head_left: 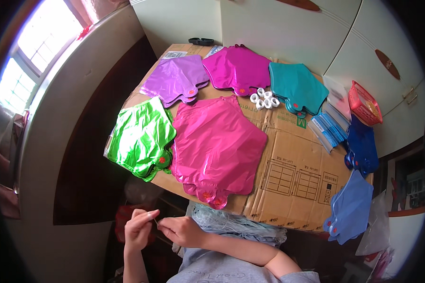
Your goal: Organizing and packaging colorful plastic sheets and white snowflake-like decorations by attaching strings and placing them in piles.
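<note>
"What do the hands have there?"

"A thin strand (156,220), too small to name, on the near side of the pink foil stack (217,146), a little to its left. The left hand (139,229) and the right hand (182,231) both look pinched on it, fingertips almost meeting."

"And around the pink foil stack?"

"A green foil stack (139,137) lies just beside it on the left. Beyond it come a lilac stack (174,75), a magenta stack (238,68) and, toward its right, a teal stack (295,84). White rings (267,95) cluster just past its far right side."

"What's under it?"

"Brown cardboard (288,141), which stretches out on its right as well."

"Anything farther off?"

"Well to its right: blue packets (328,129), a red basket (362,112), a dark blue stack (362,146) and a light blue stack (352,205)."
</note>
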### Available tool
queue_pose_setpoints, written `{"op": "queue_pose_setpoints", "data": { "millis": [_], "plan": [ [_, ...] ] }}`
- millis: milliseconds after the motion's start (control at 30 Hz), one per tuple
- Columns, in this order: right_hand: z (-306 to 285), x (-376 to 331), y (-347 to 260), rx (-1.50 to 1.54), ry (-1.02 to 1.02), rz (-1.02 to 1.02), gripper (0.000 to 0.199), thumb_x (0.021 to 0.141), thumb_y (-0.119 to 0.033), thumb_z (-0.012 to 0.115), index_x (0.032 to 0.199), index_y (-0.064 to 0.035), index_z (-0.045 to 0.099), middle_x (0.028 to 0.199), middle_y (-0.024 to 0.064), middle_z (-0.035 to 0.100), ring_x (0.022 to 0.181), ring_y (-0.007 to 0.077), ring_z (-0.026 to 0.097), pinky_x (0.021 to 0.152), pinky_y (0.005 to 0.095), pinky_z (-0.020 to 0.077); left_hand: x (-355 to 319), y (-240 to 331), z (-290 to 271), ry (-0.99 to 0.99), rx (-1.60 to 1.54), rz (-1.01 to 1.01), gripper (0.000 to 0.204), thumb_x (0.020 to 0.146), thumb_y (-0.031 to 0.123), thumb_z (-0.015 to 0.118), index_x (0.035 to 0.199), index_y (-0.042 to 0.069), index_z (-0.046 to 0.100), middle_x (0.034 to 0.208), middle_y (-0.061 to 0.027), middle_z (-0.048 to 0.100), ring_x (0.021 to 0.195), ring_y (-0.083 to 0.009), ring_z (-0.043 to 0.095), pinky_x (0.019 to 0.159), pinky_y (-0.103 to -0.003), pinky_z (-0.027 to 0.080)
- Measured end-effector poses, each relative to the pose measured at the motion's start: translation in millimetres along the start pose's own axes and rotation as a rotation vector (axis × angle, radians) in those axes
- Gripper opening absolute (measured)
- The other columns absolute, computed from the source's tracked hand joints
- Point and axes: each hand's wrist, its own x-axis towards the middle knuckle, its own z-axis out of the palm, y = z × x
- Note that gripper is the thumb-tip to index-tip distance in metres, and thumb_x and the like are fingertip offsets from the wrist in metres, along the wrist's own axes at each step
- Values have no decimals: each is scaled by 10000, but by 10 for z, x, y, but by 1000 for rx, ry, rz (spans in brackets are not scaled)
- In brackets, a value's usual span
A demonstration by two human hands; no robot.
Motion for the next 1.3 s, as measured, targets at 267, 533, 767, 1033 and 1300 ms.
{"op": "queue_pose_setpoints", "data": {
  "millis": [267, 533, 767, 1033, 1300],
  "plan": [
    [-162, -117, 317, -41, -49, -13, 52, 854, -91, 571, 868, -42, 564, 717, 100, 616, 668, 280, 631, 554, 347, 483, -30, -244, -94, -178, -1066, -29, 140, 841, 112, 565, 842, -12, 630, 750, -103, 608, 705, -190, 487, 627, -314, 385],
    [-328, -282, 406, -142, -44, 54, 76, 864, -125, 565, 885, -56, 541, 731, 103, 609, 697, 284, 630, 575, 367, 483, 160, -182, -103, -554, 263, -74, 106, 760, 122, 655, 708, 46, 601, 675, -73, 579, 649, -204, 513, 620, -343, 385],
    [-766, -690, 187, -469, -23, 3, 500, 813, -257, 654, 1228, -62, 454, 1153, 173, 530, 969, 305, 575, 754, 395, 489, 186, -457, -153, -22, -913, -298, 199, 920, 202, 502, 765, 79, 485, 627, -7, 455, 644, -111, 452, 554, -269, 347],
    [-1527, -2325, 437, -986, -292, 626, 331, 754, -270, 635, 1002, -68, 546, 1007, 104, 582, 962, 304, 554, 844, 397, 436, 531, -1243, -648, 73, -1160, -616, 249, 959, 250, 422, 827, 109, 578, 781, 12, 612, 665, -81, 575, 547, -242, 441],
    [-1432, -2236, 378, -1207, -212, 355, 50, 722, -145, 554, 708, -114, 517, 795, 49, 530, 880, 236, 514, 806, 420, 354, 978, -2148, -3347, 598, -906, -255, 206, 957, 151, 448, 940, -17, 567, 889, -128, 635, 779, -159, 640, 671, -255, 574]
  ]
}}
